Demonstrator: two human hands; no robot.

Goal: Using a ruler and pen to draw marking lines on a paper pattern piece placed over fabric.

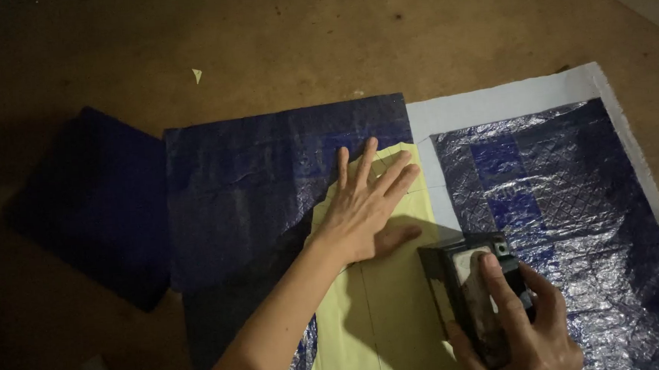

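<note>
**Flat palm on yellow paper, dark block gripped beside it**

The left hand (365,206) lies released and flat, fingers spread, pressing down on a pale yellow paper sheet (379,304). The fingertips reach the sheet's upper edge, where thin pencil lines cross the paper. A long straight line also runs down the sheet below the wrist.

The right hand (525,322) is clenched around a dark block-shaped tool (470,294), thumb laid along its top and fingers wrapped around its right side. The tool has a worn pale patch on its upper face. It stands at the right edge of the yellow sheet, just beside the thumb of the left hand, and I cannot tell whether its underside touches the paper.

The yellow sheet rests on a dark blue woven cloth (253,189) spread over the brown bench (320,33). To the right lies a white sheet (507,99) carrying a shinier blue woven piece (575,216) with a quilted pattern. At the far left, partly in shadow, sits another dark blue piece (94,199), turned at an angle. A small pale scrap (197,75) lies alone on the bench farther up.
</note>
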